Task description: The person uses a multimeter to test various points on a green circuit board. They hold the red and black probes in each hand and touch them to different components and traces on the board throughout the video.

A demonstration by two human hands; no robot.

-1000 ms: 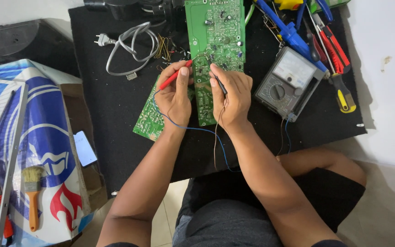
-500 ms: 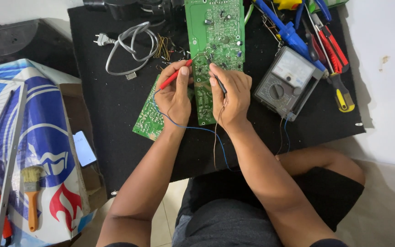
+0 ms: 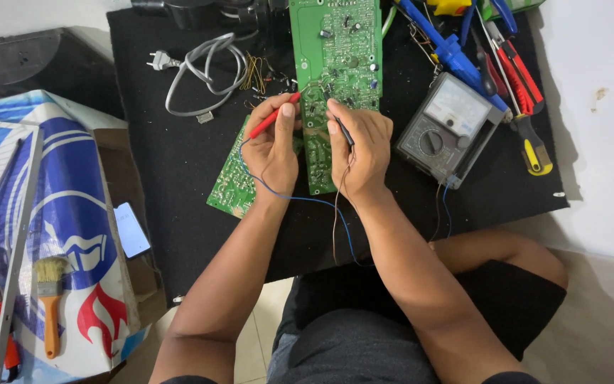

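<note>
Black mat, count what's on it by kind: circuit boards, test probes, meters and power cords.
Circuit boards: 2, large and small
Test probes: 2, red in the left hand, black in the right hand
Meters: 1
Power cords: 1
Total: 6

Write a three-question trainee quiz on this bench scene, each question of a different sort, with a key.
1. True or false: the left hand holds a red probe.
2. Which thing lies right of the large green circuit board? A) paintbrush B) analog multimeter C) grey power cord
3. Fill in: the right hand holds a ____ probe to the board.

Key
1. True.
2. B. The grey power cord lies left of the board, and the paintbrush lies far left.
3. Black.
</note>
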